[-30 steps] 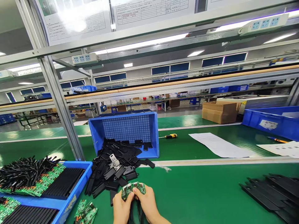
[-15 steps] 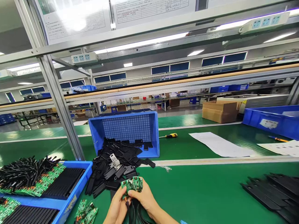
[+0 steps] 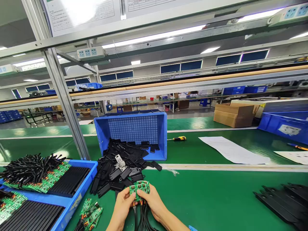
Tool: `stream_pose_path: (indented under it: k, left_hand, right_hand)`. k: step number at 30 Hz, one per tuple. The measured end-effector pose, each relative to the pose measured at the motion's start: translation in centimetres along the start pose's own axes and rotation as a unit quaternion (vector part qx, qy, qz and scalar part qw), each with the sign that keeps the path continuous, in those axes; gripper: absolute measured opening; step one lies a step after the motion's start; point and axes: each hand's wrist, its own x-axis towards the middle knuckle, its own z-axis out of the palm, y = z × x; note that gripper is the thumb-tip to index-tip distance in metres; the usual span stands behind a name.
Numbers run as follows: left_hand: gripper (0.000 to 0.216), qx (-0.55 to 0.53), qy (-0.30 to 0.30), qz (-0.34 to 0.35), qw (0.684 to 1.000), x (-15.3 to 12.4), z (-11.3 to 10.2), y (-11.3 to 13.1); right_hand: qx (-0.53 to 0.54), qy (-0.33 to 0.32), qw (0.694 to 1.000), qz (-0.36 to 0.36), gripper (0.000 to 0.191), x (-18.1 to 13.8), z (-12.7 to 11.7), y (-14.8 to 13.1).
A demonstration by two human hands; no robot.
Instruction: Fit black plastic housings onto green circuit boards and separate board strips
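Both hands, left hand (image 3: 122, 205) and right hand (image 3: 154, 205), now grip a small stack of green circuit boards (image 3: 139, 188) squared together, black wires (image 3: 141, 218) dangling, low over the green bench (image 3: 204, 199).

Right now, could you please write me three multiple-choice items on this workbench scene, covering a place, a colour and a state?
1. Where does the yellow-handled screwdriver lie?
A. right of the tipped blue plastic crate
B. inside it
C. on the cardboard boxes

2. What colour are the small circuit boards being held?
A. red
B. green
C. white

3. How are both hands placed?
A. flat on the mat
B. inside the crate
C. gripping the boards together

Answers: 1 A, it rests on the green mat beside the crate; 2 B, plainly green; 3 C, left hand and right hand pinch them, black wires hanging below.
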Motion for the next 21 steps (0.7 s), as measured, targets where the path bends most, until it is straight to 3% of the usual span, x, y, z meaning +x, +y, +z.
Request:
stream_pose_path:
  k: [5, 12, 21]
  left_hand:
    - [0.055, 0.072, 0.008, 0.036, 0.997, 0.5, -0.4, -0.8]
    - [0.037, 0.149, 0.027, 0.075, 0.986, -0.1, 0.5, -0.3]
    - [0.017, 0.246, 0.075, 0.129, 0.958, -1.1, 1.8, 0.2]
  right_hand:
    - [-0.062, 0.032, 0.997, -0.043, 0.036, 0.1, 0.1, 0.8]
    - [-0.151, 0.113, 0.976, -0.107, 0.024, -0.2, 0.2, 1.3]
    - [-0.166, 0.138, 0.969, -0.119, 0.030, -0.5, 0.2, 1.4]
